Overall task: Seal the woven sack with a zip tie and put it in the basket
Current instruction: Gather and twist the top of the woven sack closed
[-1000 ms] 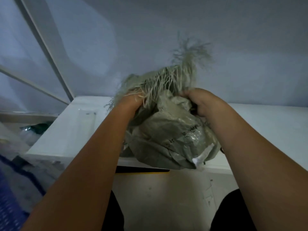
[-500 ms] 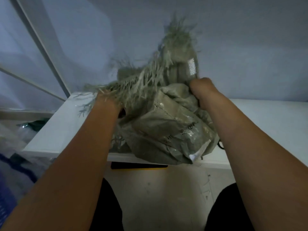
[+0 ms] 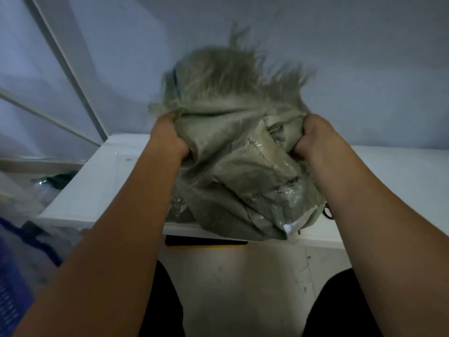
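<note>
A grey-green woven sack [image 3: 238,181] with a frayed open top rests on the front edge of a white table [image 3: 102,190]. My left hand [image 3: 167,138] grips the sack's mouth on its left side. On the right side, my right hand [image 3: 313,136] grips the mouth as well. The frayed fringe stands up between the hands, blurred by motion. A small dark loop [image 3: 328,211], maybe a zip tie, lies on the table behind the sack's right edge. At the lower left is a blue mesh basket [image 3: 12,288], mostly out of frame.
A pale wall rises behind the table. White frame bars [image 3: 68,69] run diagonally at the left. Dark green and clear plastic items [image 3: 56,181] lie beyond the table's left end. Pale floor and my dark-clothed legs show below.
Both hands have shifted to the two sides of the sack's mouth and pulled it wider. The frayed top has swung up and to the right.
</note>
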### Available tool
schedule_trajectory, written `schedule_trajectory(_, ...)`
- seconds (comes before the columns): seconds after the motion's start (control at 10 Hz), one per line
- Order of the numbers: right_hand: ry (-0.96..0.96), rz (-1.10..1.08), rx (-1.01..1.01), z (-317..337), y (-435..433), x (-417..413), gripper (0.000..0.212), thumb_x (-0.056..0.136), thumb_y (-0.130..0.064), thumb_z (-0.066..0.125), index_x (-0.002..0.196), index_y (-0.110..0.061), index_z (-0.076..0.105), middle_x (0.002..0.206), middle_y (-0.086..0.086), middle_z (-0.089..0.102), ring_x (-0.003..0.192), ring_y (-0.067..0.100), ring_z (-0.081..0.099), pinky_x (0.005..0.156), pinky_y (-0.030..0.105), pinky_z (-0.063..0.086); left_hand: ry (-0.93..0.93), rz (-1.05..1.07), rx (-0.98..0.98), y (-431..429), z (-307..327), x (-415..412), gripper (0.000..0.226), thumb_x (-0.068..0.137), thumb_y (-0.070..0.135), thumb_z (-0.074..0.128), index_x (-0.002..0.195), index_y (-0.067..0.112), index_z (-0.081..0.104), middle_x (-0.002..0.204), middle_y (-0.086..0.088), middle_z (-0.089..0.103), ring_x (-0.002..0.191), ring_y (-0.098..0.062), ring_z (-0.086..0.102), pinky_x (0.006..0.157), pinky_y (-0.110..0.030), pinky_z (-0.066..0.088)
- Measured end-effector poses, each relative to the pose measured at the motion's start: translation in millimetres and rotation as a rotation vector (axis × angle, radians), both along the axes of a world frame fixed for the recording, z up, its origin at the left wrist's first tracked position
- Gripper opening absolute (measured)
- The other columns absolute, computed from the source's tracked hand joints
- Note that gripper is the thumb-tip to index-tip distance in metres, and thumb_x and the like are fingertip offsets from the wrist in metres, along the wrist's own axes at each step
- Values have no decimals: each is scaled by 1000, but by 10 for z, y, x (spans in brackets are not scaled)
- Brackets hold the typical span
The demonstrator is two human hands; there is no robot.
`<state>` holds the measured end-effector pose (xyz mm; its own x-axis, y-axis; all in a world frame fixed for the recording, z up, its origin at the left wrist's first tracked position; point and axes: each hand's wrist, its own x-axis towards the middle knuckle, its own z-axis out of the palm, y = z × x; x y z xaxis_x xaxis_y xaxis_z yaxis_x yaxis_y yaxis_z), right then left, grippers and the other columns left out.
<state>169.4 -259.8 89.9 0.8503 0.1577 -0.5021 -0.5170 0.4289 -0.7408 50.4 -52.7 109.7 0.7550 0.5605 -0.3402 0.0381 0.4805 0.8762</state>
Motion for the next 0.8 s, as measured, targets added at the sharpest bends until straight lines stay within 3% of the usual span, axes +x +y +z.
schedule_trajectory(0.1, -35, 1, -147, -211, 8, 228, 36, 99, -19, 40, 109, -7, 72, 112, 15, 74, 98, 33, 71, 90, 58, 55, 128, -39, 20, -102, 40, -149, 38, 109, 27, 32, 140, 9, 44, 137, -6, 52, 128, -23, 48, 99, -27, 42)
schedule_trajectory(0.2, -173, 84, -388, -535, -94, 692, 47, 89, -25, 45, 133, -13, 60, 130, 12, 66, 112, 33, 68, 93, 56, 55, 101, -193, 49, 6, 17, -54, 27, 99, 29, 57, 119, 12, 62, 107, -7, 67, 94, -22, 63, 80, -32, 55)
schedule_trajectory(0.3, -120, 176, -381, -144, 37, 123, 34, 96, -27, 51, 121, -12, 69, 111, 12, 75, 94, 30, 75, 78, 49, 61, 77, -184, 230, 42, -37, 37, 37, 89, 28, 70, 122, 12, 63, 110, -12, 70, 94, -27, 68, 73, -33, 58)
schedule_trajectory(0.4, -219, 297, -291, 73, 55, -145, 23, 99, -23, 53, 107, -11, 71, 94, 10, 76, 84, 25, 73, 63, 32, 61, -186, -373, 56, 4, 14, 27, 28, 93, 25, 64, 114, 8, 71, 111, -15, 72, 104, -29, 70, 94, -44, 55)
schedule_trajectory(0.5, -225, 213, -108, 177, -27, -168, 30, 98, -16, 47, 110, -5, 72, 100, 13, 76, 90, 28, 73, 75, 36, 61, -299, -357, -108, 90, -34, 17, 40, 98, 36, 56, 125, 9, 66, 122, -15, 69, 114, -30, 66, 102, -45, 50)
schedule_trajectory(0.6, -131, 61, -28, 132, -112, -82, 39, 103, -33, 45, 117, -8, 72, 107, 16, 76, 99, 33, 72, 72, 47, 62, -271, -199, -159, 171, -113, 13, 36, 100, 35, 52, 120, 12, 69, 113, -12, 73, 108, -30, 68, 95, -41, 54)
schedule_trajectory(0.7, -53, -59, -74, -6, -167, 90, 32, 98, -27, 52, 114, -8, 72, 105, 14, 76, 102, 33, 71, 86, 51, 58, -272, -81, -172, 213, -149, 24, 34, 102, 35, 52, 114, 8, 68, 102, -12, 76, 94, -29, 72, 77, -38, 60)
schedule_trajectory(0.8, -58, -69, -115, -117, -195, 290, 33, 88, -24, 60, 115, -10, 73, 107, 14, 76, 103, 34, 71, 94, 55, 53, -242, -77, -102, 204, -122, 50, 39, 98, 31, 59, 131, 10, 59, 117, -14, 70, 99, -30, 71, 73, -40, 61)
